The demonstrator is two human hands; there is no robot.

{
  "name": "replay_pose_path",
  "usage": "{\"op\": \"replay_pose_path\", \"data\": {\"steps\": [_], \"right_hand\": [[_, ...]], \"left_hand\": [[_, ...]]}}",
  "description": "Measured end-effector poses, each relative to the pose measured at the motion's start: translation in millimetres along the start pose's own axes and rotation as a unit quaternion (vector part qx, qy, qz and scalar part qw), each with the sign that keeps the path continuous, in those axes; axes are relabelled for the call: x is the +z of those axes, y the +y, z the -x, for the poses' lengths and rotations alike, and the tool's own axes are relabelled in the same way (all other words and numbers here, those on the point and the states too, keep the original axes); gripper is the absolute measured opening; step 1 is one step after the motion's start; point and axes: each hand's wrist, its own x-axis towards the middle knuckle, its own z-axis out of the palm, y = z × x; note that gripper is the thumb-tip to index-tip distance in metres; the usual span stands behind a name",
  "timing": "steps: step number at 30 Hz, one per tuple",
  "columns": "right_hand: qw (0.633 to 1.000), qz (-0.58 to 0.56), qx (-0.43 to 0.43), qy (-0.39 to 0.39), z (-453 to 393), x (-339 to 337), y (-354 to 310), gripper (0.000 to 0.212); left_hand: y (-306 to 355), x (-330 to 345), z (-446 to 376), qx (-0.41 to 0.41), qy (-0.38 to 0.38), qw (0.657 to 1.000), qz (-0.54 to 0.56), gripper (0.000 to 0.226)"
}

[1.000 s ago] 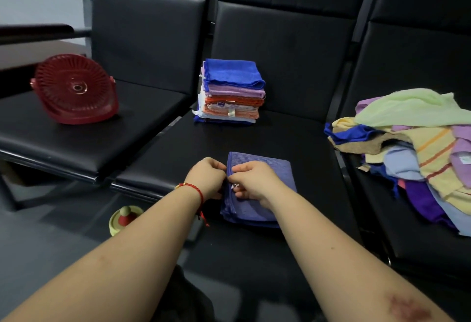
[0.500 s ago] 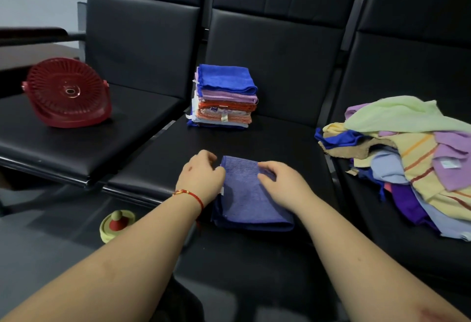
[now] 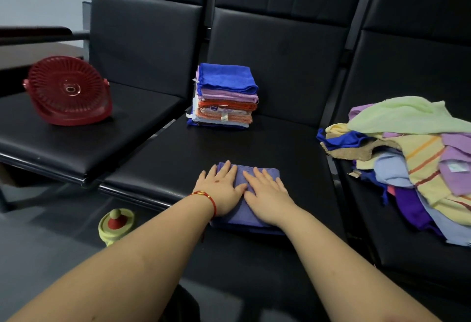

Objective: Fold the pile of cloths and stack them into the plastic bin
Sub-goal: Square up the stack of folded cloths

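A folded purple-blue cloth (image 3: 240,216) lies at the front of the middle black seat (image 3: 178,158). My left hand (image 3: 221,189) and my right hand (image 3: 267,198) press flat on top of it, side by side, fingers straight. A stack of several folded cloths (image 3: 225,97), a bright blue one on top, stands at the back of the same seat. A loose pile of unfolded cloths (image 3: 418,158) in green, yellow, lilac and blue covers the right seat. A red plastic bin (image 3: 67,91) lies tipped on its side on the left seat.
Black seat backs rise behind all three seats. A small yellow-green pot with a red knob (image 3: 116,225) stands on the dark floor below the gap between the left and middle seats. A dark armrest (image 3: 35,32) juts in at far left.
Both hands went from pinching the cloth's left edge to lying flat on top of it with fingers straight. The cloth stays in place on the seat.
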Motion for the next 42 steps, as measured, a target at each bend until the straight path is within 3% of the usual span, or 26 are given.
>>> {"op": "replay_pose_path", "data": {"steps": [3,6,8,12,17,21,24,30,36,42], "right_hand": [[0.993,-0.091,0.034,0.062,6.9,-9.2,9.6,0.062],[0.971,-0.121,0.165,0.128,10.2,-18.1,25.1,0.064],[0.961,-0.123,0.23,0.093,12.3,-22.1,29.7,0.06],[0.955,-0.147,0.255,0.036,21.1,-22.4,27.6,0.049],[0.95,-0.203,0.226,0.069,28.4,-20.8,21.1,0.044],[0.904,-0.363,0.196,0.115,32.6,-22.0,19.2,0.035],[0.883,-0.407,0.182,0.148,35.2,-22.8,21.5,0.033],[0.917,-0.367,0.109,0.115,38.5,-17.4,24.8,0.043],[0.915,-0.373,0.08,0.132,32.8,-11.1,30.6,0.044],[0.92,-0.373,0.087,0.086,24.7,-17.6,28.9,0.055]], "left_hand": [[-2.7,-1.9,3.9,-0.022,0.049,0.998,-0.027,0.071],[-7.0,-12.0,11.8,-0.118,0.131,0.984,0.008,0.077],[-10.4,-17.6,17.9,-0.17,0.123,0.977,0.028,0.069],[-13.6,-19.0,25.2,-0.211,0.07,0.974,0.035,0.071],[-11.1,-20.2,28.4,-0.186,0.064,0.975,0.108,0.046],[-8.8,-23.0,33.3,-0.153,0.114,0.96,0.207,0.034],[-12.4,-22.7,35.0,-0.118,0.122,0.939,0.299,0.037],[-16.6,-22.4,29.4,-0.017,0.06,0.954,0.295,0.037],[-18.1,-23.2,22.6,-0.005,0.052,0.959,0.277,0.048],[-23.7,-23.4,19.5,-0.018,0.043,0.946,0.322,0.057]]}}
